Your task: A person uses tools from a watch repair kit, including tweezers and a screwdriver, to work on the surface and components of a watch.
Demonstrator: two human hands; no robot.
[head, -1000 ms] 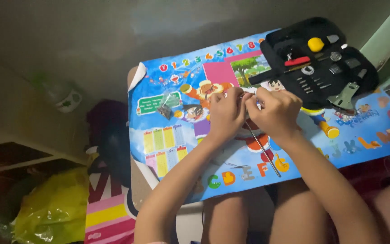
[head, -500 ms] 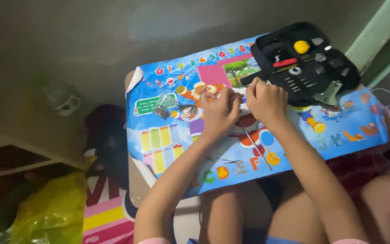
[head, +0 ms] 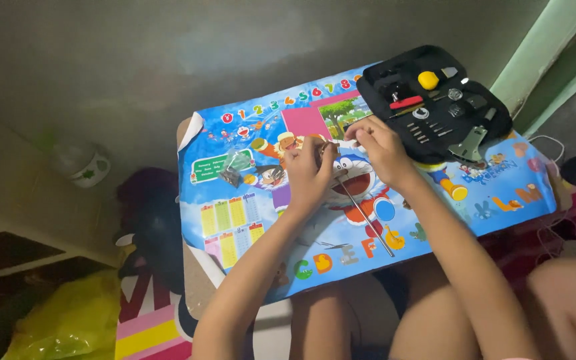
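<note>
Since half a second ago, both hands have been drawn a little toward the middle of the poster, and the tool case now sits further from the top edge of the view. A small whitish part (head: 349, 144) is pinched between the two hands above the cartoon poster (head: 235, 220) that covers the small desk (head: 198, 293). The fingers (head: 301, 155) of the left hand (head: 308, 175) are curled together around one end of it; those of the right hand (head: 381, 150) are pressed together on the other end. Exactly what is held cannot be told, as most of it is hidden by the fingers. A thin metal rod (head: 366, 220) lies on the poster, running from beneath the hands toward the near edge.

The small part could slip from the pinch and be lost among the busy colours of the poster or on the floor beside the yellow bag (head: 68, 320). The open black tool case (head: 435, 107) lies just beside the right hand, partly past the far desk edge; it could be nudged by the right forearm and its loose tools spilled. The rod could be rolled off the near edge by a wrist.
</note>
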